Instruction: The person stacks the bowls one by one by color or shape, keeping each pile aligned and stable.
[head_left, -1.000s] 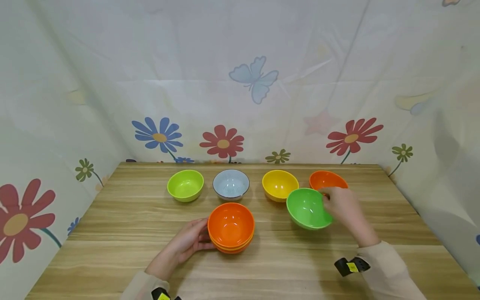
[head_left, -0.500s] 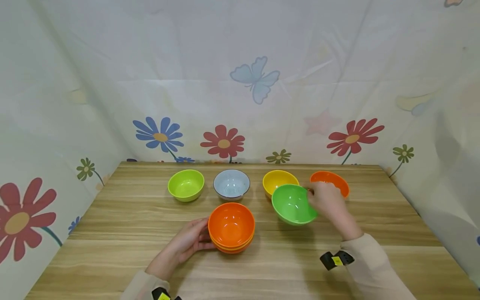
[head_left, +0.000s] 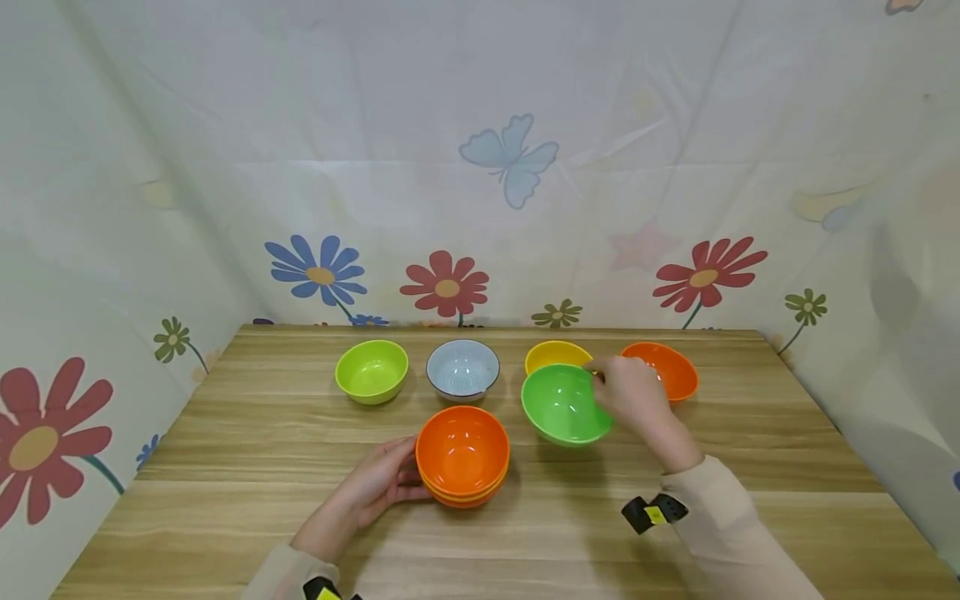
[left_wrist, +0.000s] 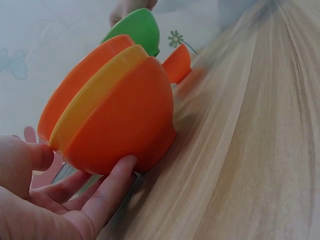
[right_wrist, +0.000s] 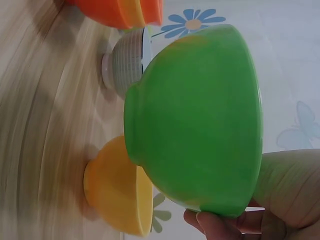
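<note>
My right hand (head_left: 633, 398) pinches the rim of a green bowl (head_left: 564, 404) and holds it tilted above the table, in front of the yellow bowl (head_left: 551, 354). The right wrist view shows the green bowl (right_wrist: 200, 120) from below, fingers (right_wrist: 220, 222) at its rim, with the yellow bowl (right_wrist: 117, 187) under it. My left hand (head_left: 375, 483) rests against the left side of a stack of orange bowls (head_left: 462, 454) near the table's middle. In the left wrist view the fingers (left_wrist: 107, 190) cup the stack (left_wrist: 115, 107), which has a yellow bowl between two orange ones.
A lime bowl (head_left: 371, 371), a grey-blue bowl (head_left: 462, 367) and an orange bowl (head_left: 663, 367) stand in the back row on the wooden table (head_left: 225, 500). Flower-print cloth (head_left: 480, 167) walls the table on three sides.
My right hand has carried the green bowl leftwards, from beside the far orange bowl to in front of the yellow one. The left hand and the stack have not moved.
</note>
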